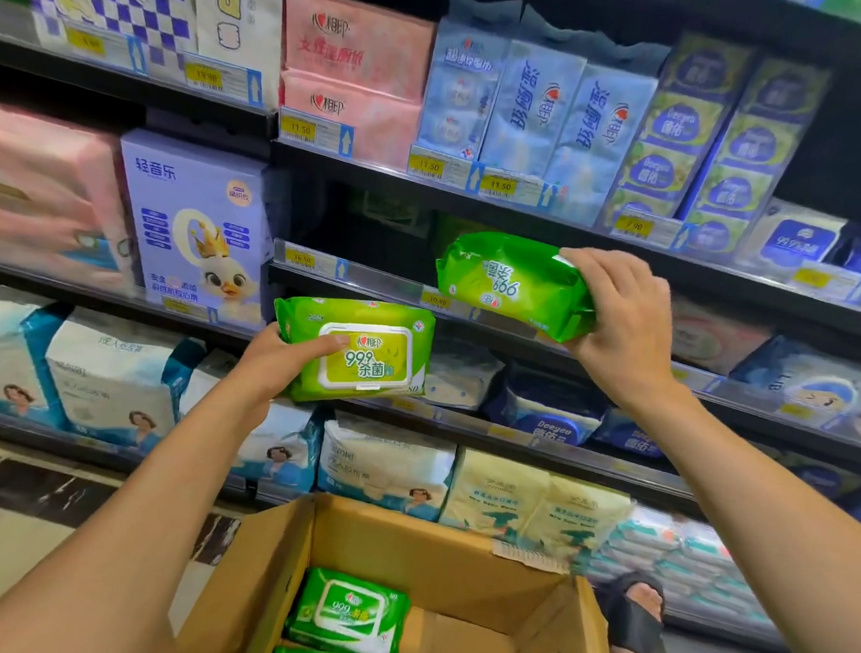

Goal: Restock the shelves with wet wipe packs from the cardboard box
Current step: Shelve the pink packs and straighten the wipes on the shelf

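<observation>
My left hand grips one green wet wipe pack by its left end, thumb lying across the white-rimmed lid and the other fingers curled underneath. That pack faces me lid up and almost level, in the air in front of the shelves. My right hand is higher and well apart from the left. It clamps the right end of a second green pack, fingers over the top edge and thumb below. This second pack is tilted with its print upside down to me, and it hangs just before the dark opening of the middle shelf, above the yellow price tag on the rail. Deep in that opening there is something green, too dim to make out. Neither pack rests on a shelf. Below my arms stands the open cardboard box, its flaps up. Two more green packs lie in its left side, one behind the other with lids up, beside a bare stretch of box floor. The shelf above carries pink packs and blue packs, and a purple carton stands to the left. Right of the box, a foot in a dark sandal is on the floor.
</observation>
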